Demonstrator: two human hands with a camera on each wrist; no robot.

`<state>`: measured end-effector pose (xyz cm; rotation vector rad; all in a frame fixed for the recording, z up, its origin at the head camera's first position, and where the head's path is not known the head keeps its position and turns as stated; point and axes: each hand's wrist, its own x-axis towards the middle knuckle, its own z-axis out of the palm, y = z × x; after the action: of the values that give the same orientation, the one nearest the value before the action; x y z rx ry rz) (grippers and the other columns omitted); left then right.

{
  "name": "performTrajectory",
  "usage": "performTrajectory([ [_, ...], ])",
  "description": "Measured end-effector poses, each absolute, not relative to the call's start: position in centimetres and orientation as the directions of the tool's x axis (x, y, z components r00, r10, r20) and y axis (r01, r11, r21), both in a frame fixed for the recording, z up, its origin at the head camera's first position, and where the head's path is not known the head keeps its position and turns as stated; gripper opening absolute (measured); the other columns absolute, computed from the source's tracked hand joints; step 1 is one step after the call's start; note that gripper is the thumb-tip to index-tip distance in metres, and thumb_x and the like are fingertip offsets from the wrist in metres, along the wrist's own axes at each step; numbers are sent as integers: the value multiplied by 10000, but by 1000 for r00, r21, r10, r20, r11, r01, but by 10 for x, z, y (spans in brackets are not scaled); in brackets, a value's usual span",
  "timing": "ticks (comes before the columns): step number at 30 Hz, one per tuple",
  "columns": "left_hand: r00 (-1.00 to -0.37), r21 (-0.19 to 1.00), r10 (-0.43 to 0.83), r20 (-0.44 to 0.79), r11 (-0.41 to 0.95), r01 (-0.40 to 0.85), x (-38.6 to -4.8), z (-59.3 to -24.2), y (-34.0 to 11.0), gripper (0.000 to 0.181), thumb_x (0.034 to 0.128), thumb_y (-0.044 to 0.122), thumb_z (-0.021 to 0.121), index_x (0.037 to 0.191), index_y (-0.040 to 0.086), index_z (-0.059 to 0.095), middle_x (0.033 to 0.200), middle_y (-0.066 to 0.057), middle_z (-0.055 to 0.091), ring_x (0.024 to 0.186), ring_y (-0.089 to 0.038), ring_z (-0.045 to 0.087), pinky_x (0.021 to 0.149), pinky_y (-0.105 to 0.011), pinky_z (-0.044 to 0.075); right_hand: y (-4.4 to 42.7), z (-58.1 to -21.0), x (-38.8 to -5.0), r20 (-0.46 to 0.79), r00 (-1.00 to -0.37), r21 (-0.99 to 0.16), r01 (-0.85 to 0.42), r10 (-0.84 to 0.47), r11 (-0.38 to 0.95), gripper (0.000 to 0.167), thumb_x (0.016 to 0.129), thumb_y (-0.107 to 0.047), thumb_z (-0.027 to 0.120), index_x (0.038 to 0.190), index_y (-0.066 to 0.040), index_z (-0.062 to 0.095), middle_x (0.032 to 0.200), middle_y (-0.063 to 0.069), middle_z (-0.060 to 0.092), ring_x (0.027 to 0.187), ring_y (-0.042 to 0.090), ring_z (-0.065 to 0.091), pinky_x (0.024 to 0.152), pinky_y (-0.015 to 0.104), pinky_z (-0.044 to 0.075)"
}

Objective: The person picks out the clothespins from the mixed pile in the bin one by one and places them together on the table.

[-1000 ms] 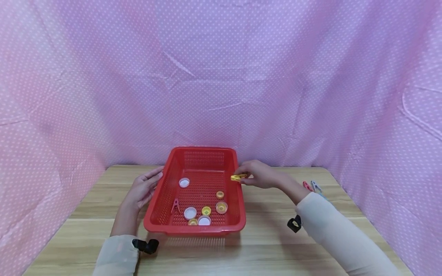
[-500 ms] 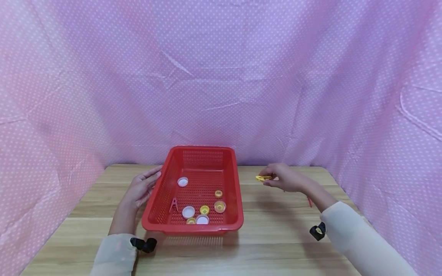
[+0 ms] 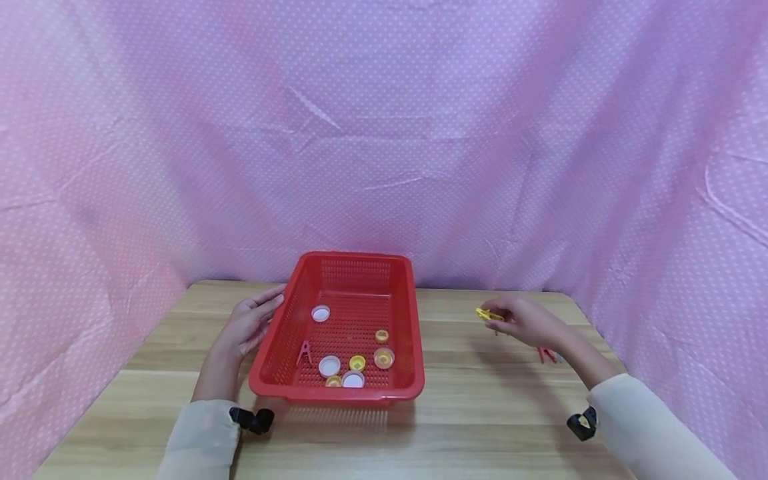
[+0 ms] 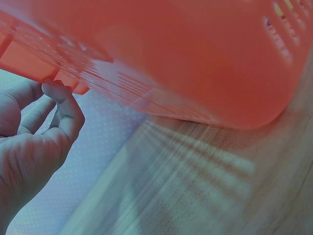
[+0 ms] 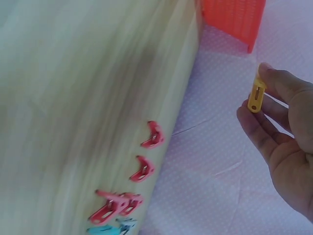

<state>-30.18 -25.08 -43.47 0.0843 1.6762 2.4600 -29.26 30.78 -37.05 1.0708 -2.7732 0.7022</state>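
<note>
In the head view my left hand (image 3: 251,323) holds the left rim of a red plastic basket (image 3: 415,320); in the left wrist view the thumb and fingers pinch the edge of the basket (image 4: 171,49). Inside the basket lie a pink clothespin (image 3: 305,352) and several round pieces like bottle caps, some white (image 3: 321,313), some yellow (image 3: 357,363). To the right of the basket, my right hand (image 3: 525,321) pinches a yellow clothespin (image 3: 489,315) between thumb and fingers above the table. The right wrist view shows this yellow clothespin (image 5: 256,95) closely.
Several red clothespins (image 5: 142,169) and a teal one (image 5: 103,229) lie on the wooden table (image 3: 468,413), below and beside my right arm. A pink dotted cloth (image 3: 384,133) hangs behind the table and along its sides.
My right hand has moved rightward from the basket's right rim, carrying the yellow clothespin out over the table. The left hand and the basket stay where they were.
</note>
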Motion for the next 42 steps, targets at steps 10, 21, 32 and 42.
performTrajectory([
  [10,-984,924,177,-2,-375,-69,-303,-437,-251,490,1043,133,609,1508,42,486,1184,-48,746,1017,-182,738,853,-363,617,322,-383,-287,265,-764,-357,-645,-588,676,262,926,-87,764,1155,33,718,853,-83,701,702,-9,577,588,214,534],
  [21,-983,918,186,-6,-388,-78,-304,-437,-252,478,1046,131,601,1506,54,494,1195,-71,741,1029,-204,738,872,-382,604,340,-402,-279,301,-749,-299,-662,-590,687,197,909,-70,777,1078,23,739,832,-75,686,725,-11,593,599,224,564],
  [32,-977,907,211,-8,-410,-96,-300,-431,-251,481,1052,97,580,1516,29,470,1202,-96,737,1040,-223,735,882,-395,598,360,-424,-264,303,-842,-195,-514,-447,835,174,860,-77,821,971,30,742,697,-71,559,602,47,429,494,235,384],
  [42,-980,912,198,-21,-397,-99,-301,-432,-251,419,1057,100,570,1475,81,549,1192,-72,743,1022,-201,739,867,-383,607,359,-435,-259,280,-923,-233,-333,-266,914,147,874,-114,805,857,-11,702,640,-34,474,555,111,391,462,264,318],
])
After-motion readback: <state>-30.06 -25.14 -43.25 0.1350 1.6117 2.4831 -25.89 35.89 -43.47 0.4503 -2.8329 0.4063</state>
